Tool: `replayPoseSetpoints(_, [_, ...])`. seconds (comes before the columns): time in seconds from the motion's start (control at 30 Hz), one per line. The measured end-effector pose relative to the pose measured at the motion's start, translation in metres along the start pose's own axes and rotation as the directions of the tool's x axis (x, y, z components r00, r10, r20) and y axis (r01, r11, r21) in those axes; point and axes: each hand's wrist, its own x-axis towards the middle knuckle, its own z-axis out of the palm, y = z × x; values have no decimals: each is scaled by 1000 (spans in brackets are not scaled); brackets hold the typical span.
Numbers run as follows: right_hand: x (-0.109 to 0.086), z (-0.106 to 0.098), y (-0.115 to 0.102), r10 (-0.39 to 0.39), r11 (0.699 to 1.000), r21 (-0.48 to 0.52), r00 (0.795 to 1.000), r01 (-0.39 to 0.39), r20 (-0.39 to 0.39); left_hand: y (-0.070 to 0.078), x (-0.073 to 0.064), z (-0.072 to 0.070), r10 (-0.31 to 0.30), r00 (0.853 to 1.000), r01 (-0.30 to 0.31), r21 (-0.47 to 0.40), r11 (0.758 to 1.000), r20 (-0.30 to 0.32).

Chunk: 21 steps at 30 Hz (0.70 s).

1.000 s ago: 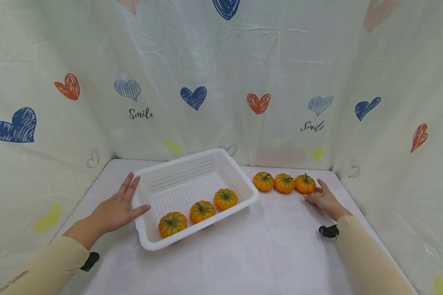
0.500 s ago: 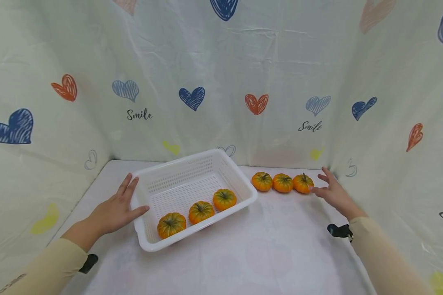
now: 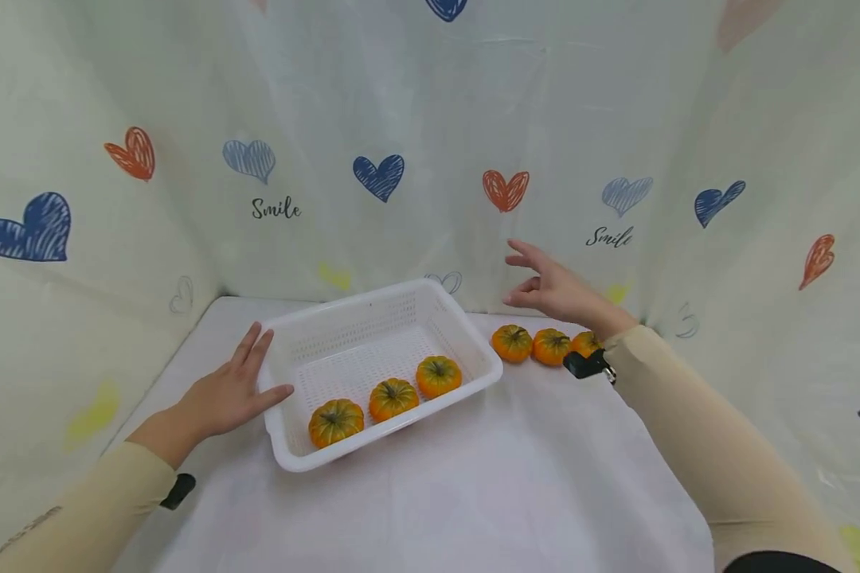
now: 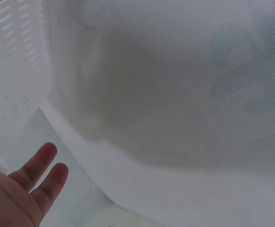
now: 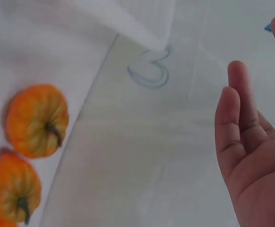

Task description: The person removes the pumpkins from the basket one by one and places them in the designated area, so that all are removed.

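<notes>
My left hand (image 3: 222,398) has its fingers spread at the left rim of a white plastic basket (image 3: 284,446). Three small orange-green pumpkins lie along the basket's near side: a left one (image 3: 336,422), a middle one (image 3: 393,399) and a right one (image 3: 438,376). My right hand (image 3: 555,293) is raised above the back of the table, fingers extended and nothing in its grasp. Below it three more pumpkins stand in a row: one (image 3: 512,343) beside the basket, one (image 3: 551,346) in the middle, and one (image 3: 585,343) partly hidden by the right wrist.
A white cloth covers the table (image 3: 466,477). Pale curtains (image 3: 430,103) printed with hearts and "Smile" enclose it at the back and both sides. Dark wrist straps sit on both sleeves; the right sleeve (image 3: 695,430) crosses over the table's right side.
My right hand has left the rightmost pumpkin of the row, rising and moving left over the row. The left hand stays at the basket rim. The pumpkins have not moved.
</notes>
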Motion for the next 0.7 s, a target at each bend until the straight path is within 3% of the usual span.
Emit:
replayPoseSetpoints(0.1, [27,20,-28,-27,1000,-2,990,27,140,1,4,-4,-8,1000,8,0,1000,7])
replayPoseSetpoints(0.2, [49,47,-50,-38,999,-13,956,44,290,2,4,-5,-14,1000,14,2,1000,20])
replayPoseSetpoints(0.43, [86,107,-83,-96,989,-45,847,140,523,3,3,-3,-31,1000,31,15,999,-2])
replayPoseSetpoints(0.57, [95,140,-88,-121,985,-20,772,170,625,2,4,-3,-39,999,39,13,999,13])
replayPoseSetpoints(0.7, [99,168,-88,-92,989,-16,697,147,712,2,4,-4,-28,999,27,15,1000,17])
